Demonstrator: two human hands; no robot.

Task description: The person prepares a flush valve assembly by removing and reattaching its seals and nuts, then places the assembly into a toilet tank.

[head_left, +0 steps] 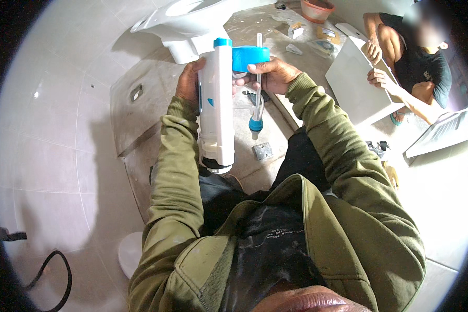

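Note:
My left hand [190, 80] is closed around the upper part of a toilet flush valve [217, 109], a tall white cylinder with a blue cap and a black seal at its lower end. It stands nearly upright in the air. In my right hand [278, 75] is a toilet fill valve [251, 59] with a blue float, a clear rod and a blue nut at the bottom. The thumb lies just below the float; the other fingers are partly hidden behind the valve. The two valves are side by side, the float close to the flush valve.
A white toilet bowl [184, 23] stands ahead on the left. At the right a crouching person [426, 73] holds a white cistern [356, 83]. An orange bucket [317, 10] is at the back. A small grey plate [262, 151] lies below; a black hose [65, 265] curves at lower left.

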